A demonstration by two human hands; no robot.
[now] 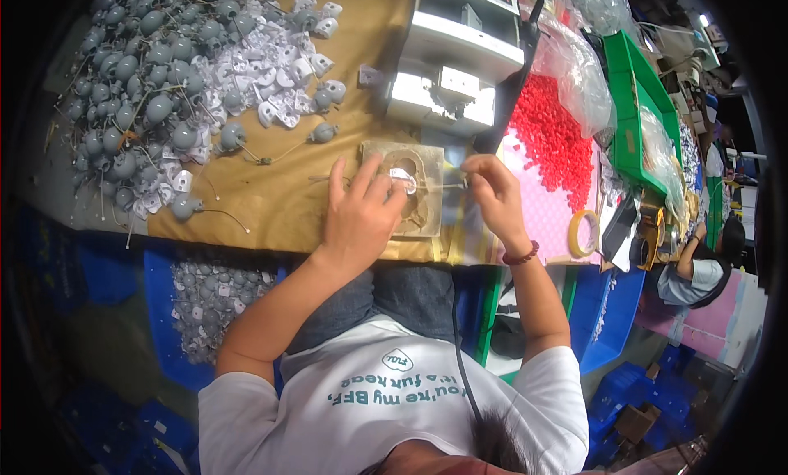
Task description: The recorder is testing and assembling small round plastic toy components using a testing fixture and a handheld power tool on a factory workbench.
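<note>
A pale, square fixture block (427,159) with a rounded hollow lies at the table's front edge. In the hollow sits a small white plastic piece (400,174). My left hand (361,216) rests palm down over the block's left side, fingers spread and stretched, the nearest fingertips against the white piece. A thin pale cord (447,185) runs rightward from the piece to my right hand (499,203). That hand is closed in a pinch at the cord's end, just right of the block. What lies under my left fingers is hidden.
Grey ball-shaped parts with cords (156,106) and white plastic pieces (271,73) heap up on the left. A white machine (455,57) stands behind the block. Rightward are red parts (550,139), a tape roll (584,233) and a green crate (628,114). Another person (698,270) sits far right.
</note>
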